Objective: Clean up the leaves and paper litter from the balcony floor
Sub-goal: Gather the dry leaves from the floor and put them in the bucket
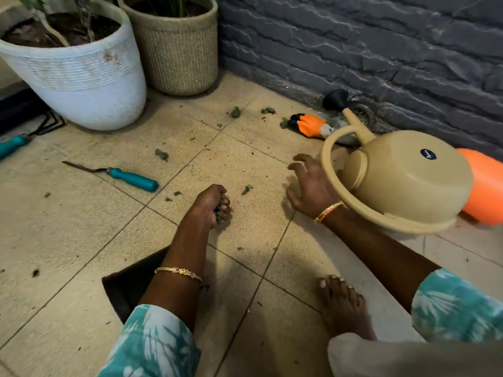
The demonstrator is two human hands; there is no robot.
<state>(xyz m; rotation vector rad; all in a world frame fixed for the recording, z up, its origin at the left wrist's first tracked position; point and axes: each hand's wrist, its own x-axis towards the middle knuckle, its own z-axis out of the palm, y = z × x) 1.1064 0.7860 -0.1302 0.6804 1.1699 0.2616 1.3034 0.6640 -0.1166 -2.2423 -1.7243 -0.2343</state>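
While my left hand (pixel 211 205) curls tight round a crumpled wad of green leaves (pixel 221 210) just above the floor, my right hand (pixel 310 186) hangs loose, fingers spread and slightly bent, gripping nothing, beside the looped handle of the beige plastic watering can (pixel 402 180). The can is smooth and rounded, tipped on its side against the rough grey stone wall (pixel 381 50). More leaf scraps (pixel 162 154) lie scattered over the speckled beige tiles (pixel 81 227), some near the ribbed white pot (pixel 81 77) and the woven-look tan pot (pixel 179 50). I see open tile between my hands and the pots; a teal-handled trowel (pixel 130 178) lies to the left. An orange glove (pixel 310 125) sits by the wall. An orange object (pixel 487 186) behind the can is cut off at the edge, and I cannot tell what it is. A dark flat shape (pixel 125 289) is half hidden under my left forearm.
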